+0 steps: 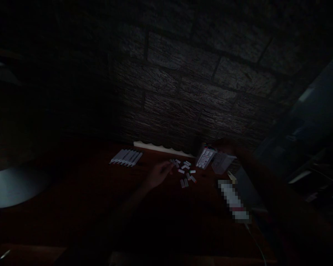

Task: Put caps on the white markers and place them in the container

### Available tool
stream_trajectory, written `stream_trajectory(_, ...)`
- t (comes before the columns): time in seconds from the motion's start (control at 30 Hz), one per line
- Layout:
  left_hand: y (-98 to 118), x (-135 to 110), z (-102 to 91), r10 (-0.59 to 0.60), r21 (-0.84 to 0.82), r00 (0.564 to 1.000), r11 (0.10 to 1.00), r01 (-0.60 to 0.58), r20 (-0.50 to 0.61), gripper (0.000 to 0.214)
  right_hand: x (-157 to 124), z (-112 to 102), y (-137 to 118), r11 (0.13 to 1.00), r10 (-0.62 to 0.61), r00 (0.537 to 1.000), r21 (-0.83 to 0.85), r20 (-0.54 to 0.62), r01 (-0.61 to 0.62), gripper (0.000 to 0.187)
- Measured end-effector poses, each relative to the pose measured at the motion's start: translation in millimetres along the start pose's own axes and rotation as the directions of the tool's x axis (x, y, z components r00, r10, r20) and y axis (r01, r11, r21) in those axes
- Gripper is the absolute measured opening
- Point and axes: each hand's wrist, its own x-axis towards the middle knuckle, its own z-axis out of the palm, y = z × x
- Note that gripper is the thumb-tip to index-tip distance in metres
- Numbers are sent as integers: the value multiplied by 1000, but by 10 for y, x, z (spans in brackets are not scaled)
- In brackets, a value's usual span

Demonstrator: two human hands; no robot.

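Small white marker caps (185,171) lie scattered mid-table at my left hand (158,174), whose fingertips pinch one; eight white markers (126,157) are lined up far left. My right hand (224,147) rests on the marker box (206,156), grip unclear.

Rough brick wall (183,81), wooden table (100,192)

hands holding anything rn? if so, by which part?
Too dark to be sure. Left hand reaches into the scattered marker caps, fingertips at one; grip unclear. Right hand rests by the marker case; hold cannot be told.
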Motion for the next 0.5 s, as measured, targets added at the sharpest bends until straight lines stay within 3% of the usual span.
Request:
stream_trajectory(0.23,17,-8,-9,8,4,1000,1000,-8,-2,35,22,-91,-157,991,126,983,35,136,-131,15)
stream_trajectory(0.5,57,-11,-9,-35,-19,999,999,35,2,34,-8,-90,-319,987,151,983,43,106,-156,12)
